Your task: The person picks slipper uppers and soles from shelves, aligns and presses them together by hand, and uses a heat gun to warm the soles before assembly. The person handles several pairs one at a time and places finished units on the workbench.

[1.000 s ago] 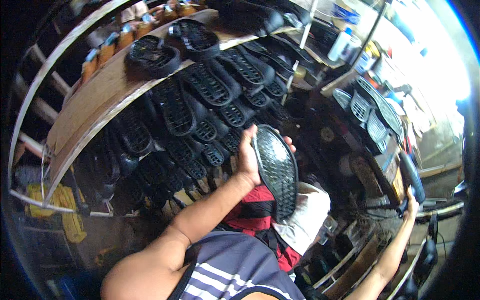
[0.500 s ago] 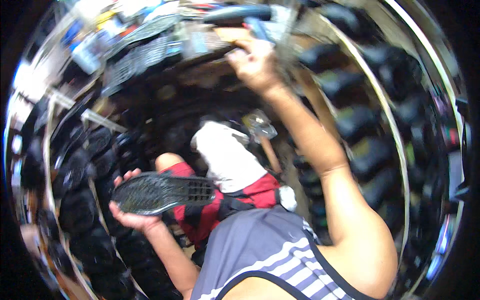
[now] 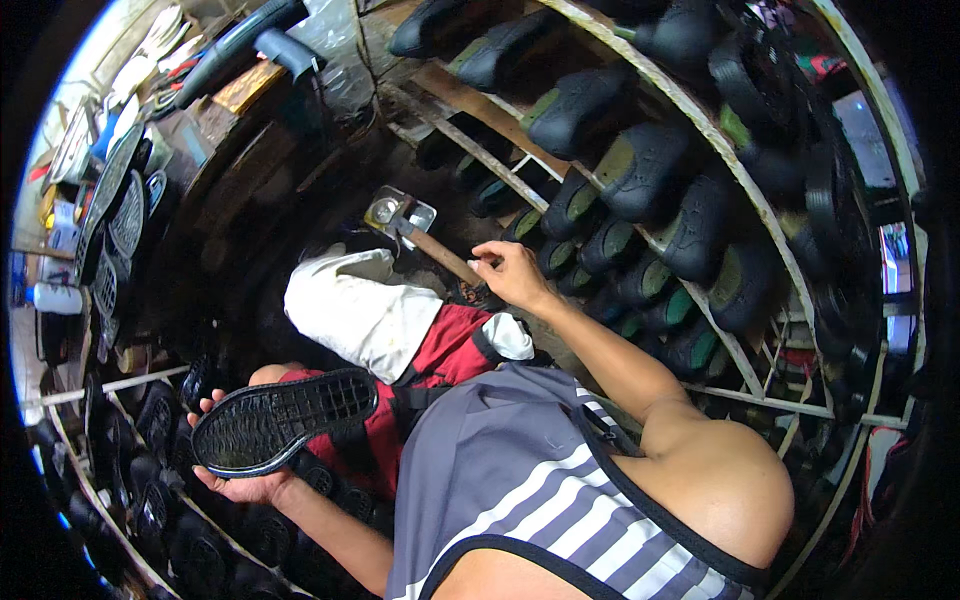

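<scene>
My left hand (image 3: 245, 486) is closed around the edges of a black shoe sole (image 3: 285, 420), gripping it from beneath near its wide end. The sole's recessed face, with a grid of cavities at the narrow end, is turned up. My right hand (image 3: 515, 275) is beside the free end of a wooden-handled tool (image 3: 440, 252) that looks like a brush. Its fingers are loosely curved and apart, with nothing visible between them. The tool's head rests at a small metal tray (image 3: 420, 215); its exact shape is hard to make out.
Racks of dark shoes (image 3: 640, 170) rise on the right, framed by pale bars (image 3: 690, 90). A cluttered workbench (image 3: 230, 125) holds more soles (image 3: 125, 215) and a white bottle (image 3: 57, 298) at the left. White cloth (image 3: 350, 310) covers part of my lap over red shorts (image 3: 440, 345).
My right hand has come down from the workbench to the wooden handle's end. The view has swung to the right. My left hand keeps its hold on the sole.
</scene>
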Available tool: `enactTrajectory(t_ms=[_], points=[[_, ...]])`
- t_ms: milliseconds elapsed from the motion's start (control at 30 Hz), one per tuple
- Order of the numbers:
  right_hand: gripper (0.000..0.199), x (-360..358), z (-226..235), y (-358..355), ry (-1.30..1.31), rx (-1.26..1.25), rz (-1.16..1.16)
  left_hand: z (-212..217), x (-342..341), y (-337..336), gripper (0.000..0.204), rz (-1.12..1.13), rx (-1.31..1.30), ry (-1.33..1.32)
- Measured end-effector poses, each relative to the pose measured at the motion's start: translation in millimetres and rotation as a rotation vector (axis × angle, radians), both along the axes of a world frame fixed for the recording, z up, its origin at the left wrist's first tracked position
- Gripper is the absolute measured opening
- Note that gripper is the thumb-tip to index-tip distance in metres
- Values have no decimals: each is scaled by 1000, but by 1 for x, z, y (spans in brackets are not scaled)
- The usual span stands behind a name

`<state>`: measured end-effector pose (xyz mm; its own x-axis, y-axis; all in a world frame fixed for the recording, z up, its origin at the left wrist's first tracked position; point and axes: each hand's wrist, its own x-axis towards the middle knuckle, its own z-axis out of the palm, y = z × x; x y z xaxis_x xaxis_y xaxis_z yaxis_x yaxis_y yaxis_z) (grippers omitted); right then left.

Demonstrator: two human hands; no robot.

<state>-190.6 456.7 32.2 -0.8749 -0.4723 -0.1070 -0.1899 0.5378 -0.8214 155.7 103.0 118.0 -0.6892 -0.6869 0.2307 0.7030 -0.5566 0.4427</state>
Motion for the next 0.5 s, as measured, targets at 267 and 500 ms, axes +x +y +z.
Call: enactTrajectory(t_ms=[267,500], points=[[21,19,83,-11,432,-169,286,-4,-21,-8,83,-114,-20,-3],[12,79,142,104,567,8,155,-9,-43,-19,83,-289,7,135]])
